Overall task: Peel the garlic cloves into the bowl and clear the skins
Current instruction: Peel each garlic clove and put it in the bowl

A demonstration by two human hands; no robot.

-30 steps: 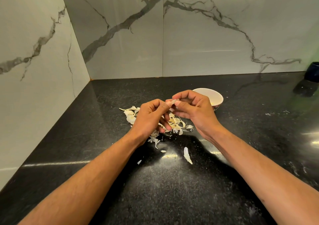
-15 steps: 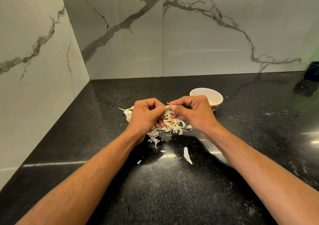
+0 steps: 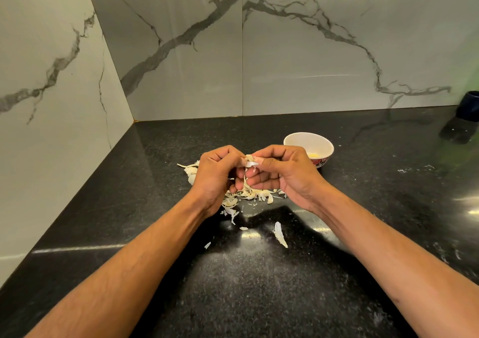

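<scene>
Covering the lower frame: a black speckled counter [image 3: 259, 298] with glare spots, running back into a corner.
Walls: pale marble panels [image 3: 311, 52] with grey veins stand behind the counter and along its left side.
Arms: two bare forearms reach in from the bottom corners and meet over the middle of the counter.
Left hand [image 3: 215, 177]: held just above the counter, knuckles up, fingers curled in, thumb and fingertips pinching the left end of the garlic clove.
Right hand [image 3: 285, 174]: fingers curled, thumb and forefinger pinching the clove's right end, where a strip of white skin sticks out; the lower fingers are bent toward the left hand's.
Bowl [image 3: 321, 143]: white inside, dark red pattern outside, upright on the counter just behind the right hand; something small and yellowish lies in its bottom.
Dark object [image 3: 469, 106]: at the far right edge by the wall, cut off by the frame; what it is cannot be told.
Skins [image 3: 256, 195]: a loose pile of pale peelings on the counter under and behind both hands.
Stray peel [image 3: 281, 234]: one longer sliver lies apart, nearer the camera, with smaller flakes to its left.
Garlic clove [image 3: 250, 159]: held between the two hands above the pile, left of the bowl, mostly hidden by fingertips.
</scene>
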